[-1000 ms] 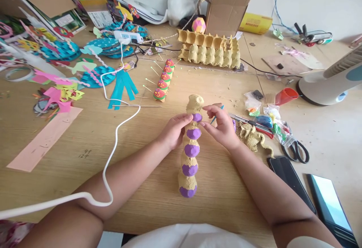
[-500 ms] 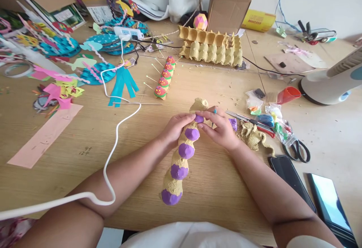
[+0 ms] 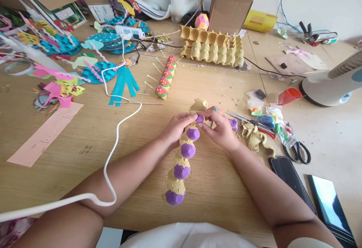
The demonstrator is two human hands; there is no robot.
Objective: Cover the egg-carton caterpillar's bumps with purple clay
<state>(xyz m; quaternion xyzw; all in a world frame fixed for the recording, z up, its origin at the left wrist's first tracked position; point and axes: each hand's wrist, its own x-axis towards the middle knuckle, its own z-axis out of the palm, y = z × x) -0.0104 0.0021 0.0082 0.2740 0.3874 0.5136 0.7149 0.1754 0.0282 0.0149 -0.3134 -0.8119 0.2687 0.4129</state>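
A long strip cut from an egg carton runs from near my body up between my hands. Purple clay caps cover one side of several of its cups; the farthest cup is bare. My left hand grips the strip from the left near its far end, thumb on a purple patch. From the right, my right hand pinches the same patch between thumb and fingers. A thin blue tool shows at its fingers, mostly hidden. Just right of that hand lies a purple clay block.
Ahead stands a decorated caterpillar strip with pins. Egg cartons lie behind it. At right are a utility knife, carton scraps, clay bags, scissors and phones. A white cable crosses my left forearm.
The near end of the egg-carton strip has swung slightly right. Both hands stay at the same purple patch, with small finger shifts.
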